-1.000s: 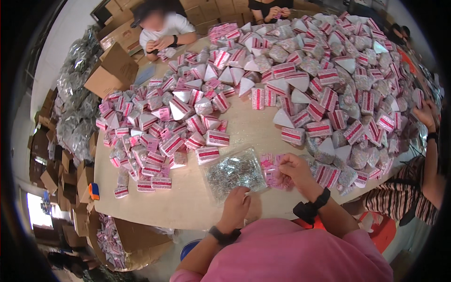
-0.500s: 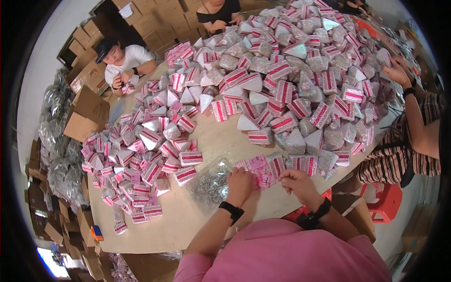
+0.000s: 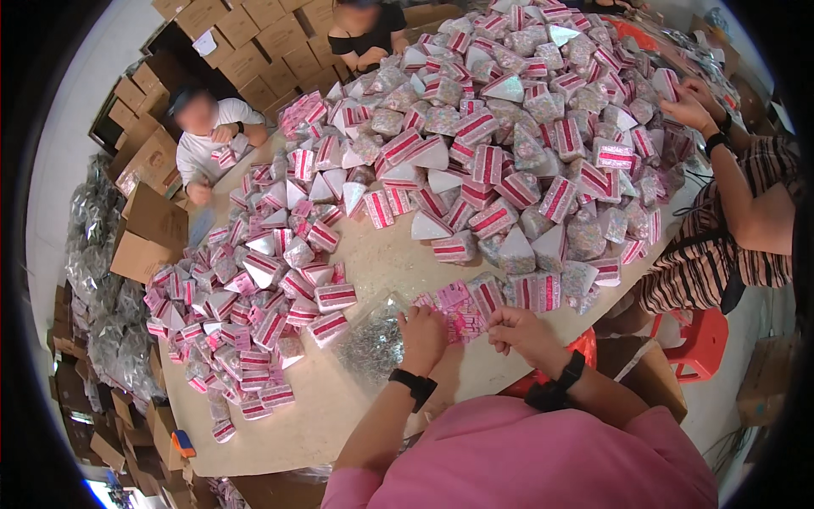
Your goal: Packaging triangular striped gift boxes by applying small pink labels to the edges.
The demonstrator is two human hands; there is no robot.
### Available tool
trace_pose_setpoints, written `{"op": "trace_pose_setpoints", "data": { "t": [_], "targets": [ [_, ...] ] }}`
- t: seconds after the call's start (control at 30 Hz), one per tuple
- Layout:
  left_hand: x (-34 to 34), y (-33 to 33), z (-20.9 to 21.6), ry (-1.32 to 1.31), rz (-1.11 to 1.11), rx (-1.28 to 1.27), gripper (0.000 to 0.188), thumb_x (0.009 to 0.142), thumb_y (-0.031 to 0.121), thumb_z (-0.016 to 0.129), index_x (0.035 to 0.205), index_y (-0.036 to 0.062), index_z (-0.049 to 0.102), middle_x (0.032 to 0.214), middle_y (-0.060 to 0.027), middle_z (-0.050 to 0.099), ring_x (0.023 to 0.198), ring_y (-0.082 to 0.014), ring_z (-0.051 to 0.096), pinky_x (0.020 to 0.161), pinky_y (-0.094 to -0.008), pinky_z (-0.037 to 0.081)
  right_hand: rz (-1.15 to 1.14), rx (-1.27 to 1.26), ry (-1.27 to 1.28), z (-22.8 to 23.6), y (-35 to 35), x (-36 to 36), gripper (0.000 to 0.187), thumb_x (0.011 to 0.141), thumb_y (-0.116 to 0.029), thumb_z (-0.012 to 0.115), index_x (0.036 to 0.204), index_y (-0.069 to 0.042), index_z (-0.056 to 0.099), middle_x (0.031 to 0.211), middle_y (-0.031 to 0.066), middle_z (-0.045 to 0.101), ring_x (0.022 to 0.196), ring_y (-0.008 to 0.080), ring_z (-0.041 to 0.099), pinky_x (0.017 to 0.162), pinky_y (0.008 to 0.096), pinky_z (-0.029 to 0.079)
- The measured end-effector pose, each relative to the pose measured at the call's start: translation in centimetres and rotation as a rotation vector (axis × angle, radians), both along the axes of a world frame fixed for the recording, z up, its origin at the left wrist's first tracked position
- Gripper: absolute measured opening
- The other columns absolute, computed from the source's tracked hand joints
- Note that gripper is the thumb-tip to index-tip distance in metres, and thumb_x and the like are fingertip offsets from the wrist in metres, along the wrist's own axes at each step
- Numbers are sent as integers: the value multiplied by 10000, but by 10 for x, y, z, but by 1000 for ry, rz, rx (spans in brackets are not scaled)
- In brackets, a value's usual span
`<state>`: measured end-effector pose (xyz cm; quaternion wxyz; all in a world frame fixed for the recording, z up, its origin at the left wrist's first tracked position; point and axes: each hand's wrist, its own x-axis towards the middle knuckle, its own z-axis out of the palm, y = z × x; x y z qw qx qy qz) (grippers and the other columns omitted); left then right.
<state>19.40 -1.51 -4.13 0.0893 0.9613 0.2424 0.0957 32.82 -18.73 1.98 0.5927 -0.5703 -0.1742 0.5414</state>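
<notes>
My left hand (image 3: 423, 341) is at the right edge of a clear tray (image 3: 349, 366) holding many small silvery metal pieces. Its fingers are bent together over the tray's rim, and what lies between the fingertips cannot be made out. Just right of it, my right hand (image 3: 527, 336) hovers over the table with thumb and fingers pinched; anything in them is too small to name. Pink printed cards (image 3: 462, 316) lie between and beyond my hands. Beside the cards rests a wrapped cake-slice-shaped piece (image 3: 487, 295), pink and white with a red stripe.
A large heap of cake-slice pieces (image 3: 509, 144) covers the far and right table (image 3: 373, 250); a smaller heap (image 3: 254, 297) lies left. Co-workers sit at the far left, far side and right. Cartons (image 3: 153, 233), a red stool (image 3: 702, 346) and an orange-blue tape dispenser (image 3: 182, 443) stand around.
The whole view has shifted slightly. My right hand's fingers have drawn closer together, while my left stays by the tray. The co-worker in white has parted their hands, one lowered to the table.
</notes>
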Motion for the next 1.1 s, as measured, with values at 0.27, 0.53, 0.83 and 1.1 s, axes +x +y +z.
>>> {"op": "trace_pose_setpoints", "data": {
  "t": [0.27,0.53,0.83,1.1],
  "targets": [
    [-10,3,31,-320,48,-371,66,783,89,605,821,36,615,784,-141,588,732,-281,580,652,-360,460,2,-33,-161,-7,-8,0,106,830,-72,611,919,-16,597,760,18,586,629,73,534,543,217,424],
    [-10,18,10,-347,247,-686,76,814,47,566,872,-2,563,769,-192,585,705,-323,591,642,-375,466,-6,23,-93,1,-1,-10,82,812,-52,594,888,-26,576,724,1,536,631,72,517,561,215,416],
    [2,16,30,-424,250,-958,207,816,-29,548,1021,-4,564,932,-88,586,681,-110,573,596,-234,469,-40,13,-87,0,1,-11,104,831,-104,589,906,-33,580,749,-2,562,648,77,532,571,224,429],
    [6,4,53,-594,186,-1229,313,808,-81,530,1117,-32,524,1003,-72,560,739,-100,553,665,-230,472,-69,-17,-163,6,7,-8,70,842,-69,591,883,-27,555,737,7,541,647,86,517,593,230,434]
  ]
}}
